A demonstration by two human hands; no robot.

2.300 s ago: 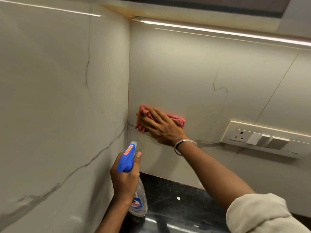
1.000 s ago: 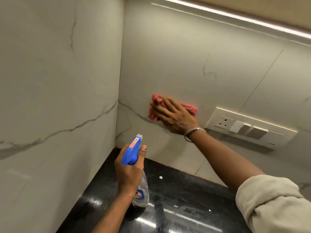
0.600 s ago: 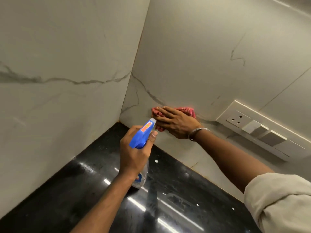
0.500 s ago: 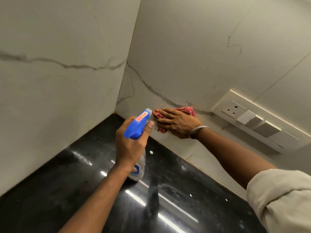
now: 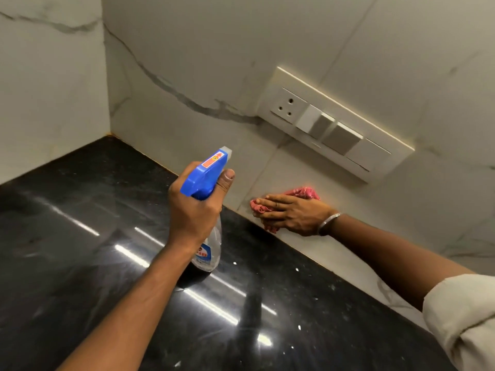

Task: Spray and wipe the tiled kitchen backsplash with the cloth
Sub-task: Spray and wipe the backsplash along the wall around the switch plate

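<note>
Two bare hands, one bottle, one cloth in view. Left hand (image 5: 194,212): the grip is closed round the neck of one clear plastic spray bottle with a blue trigger head (image 5: 204,174), thumb up along the right side of the head, fingers wrapped round the far side. The grey nozzle tip points up and away at the wall. Bottle upright, slightly tilted, over the tabletop; can't tell if its base touches.

Right hand (image 5: 293,213): no closed grip, fingers straight and spread, palm flat, pressing one crumpled red cloth (image 5: 305,192) against the white marble-look tiled backsplash (image 5: 214,62). The cloth sits low on the backsplash, just above the seam with the tabletop, below and left of the switch plate; bits of it stick out past the fingertips and above the knuckles, the rest is under the hand. One silver metal bangle (image 5: 330,223) on the right wrist, one rolled cream sleeve (image 5: 460,319) at the lower right edge.

One glossy black stone tabletop (image 5: 80,236), streaked light reflections on it and several small white specks. One cream rectangular switch plate (image 5: 380,153) on the backsplash, holding one three-hole socket (image 5: 288,105) and two raised grey rocker switches (image 5: 341,137); the right end of the plate looks flat. One grey vein runs diagonally across the backsplash towards the plate. One marble-look side wall (image 5: 40,76) meets the backsplash at the corner on the left.
</note>
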